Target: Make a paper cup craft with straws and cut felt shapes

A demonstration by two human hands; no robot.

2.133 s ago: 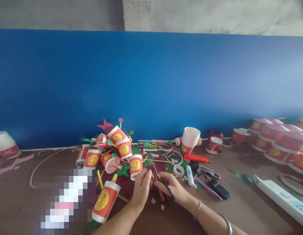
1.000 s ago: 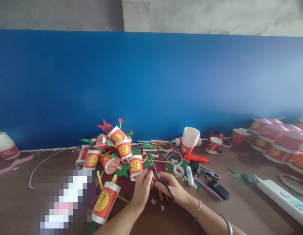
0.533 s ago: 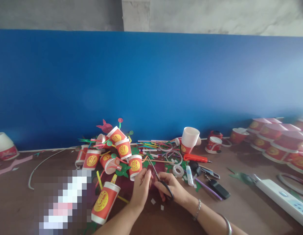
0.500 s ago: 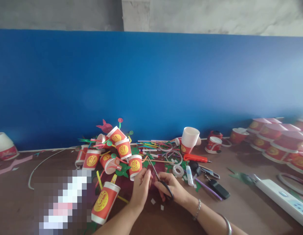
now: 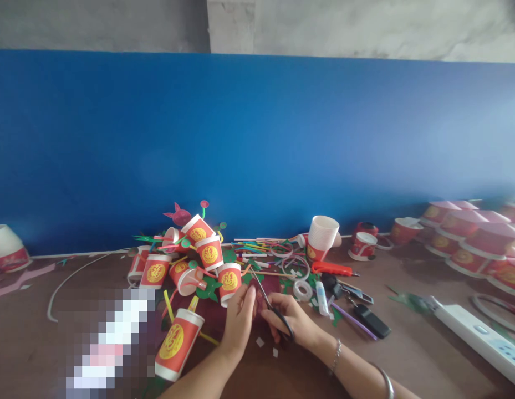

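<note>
My right hand (image 5: pixel 297 320) is closed around the black handles of a pair of scissors (image 5: pixel 287 326), whose blades point up and to the left. Opposite it, my left hand (image 5: pixel 239 321) pinches a small dark red piece of paper (image 5: pixel 259 306) between thumb and fingers. The blades lie against or just beside this paper; whether they are cutting cannot be made out. Under and behind my hands spreads a larger dark red sheet (image 5: pixel 270 286). Two small white scraps (image 5: pixel 260 342) lie on the table below the scissors.
Left of my hands are piled red paper cups (image 5: pixel 156 271) with straws and paper shapes. To the right lie a tape roll (image 5: pixel 302 290), a glue tube (image 5: pixel 322 299), an orange cutter (image 5: pixel 332 269), a key fob (image 5: pixel 371 321) and a power strip (image 5: pixel 477 332). A cup stack (image 5: pixel 322 235) stands behind.
</note>
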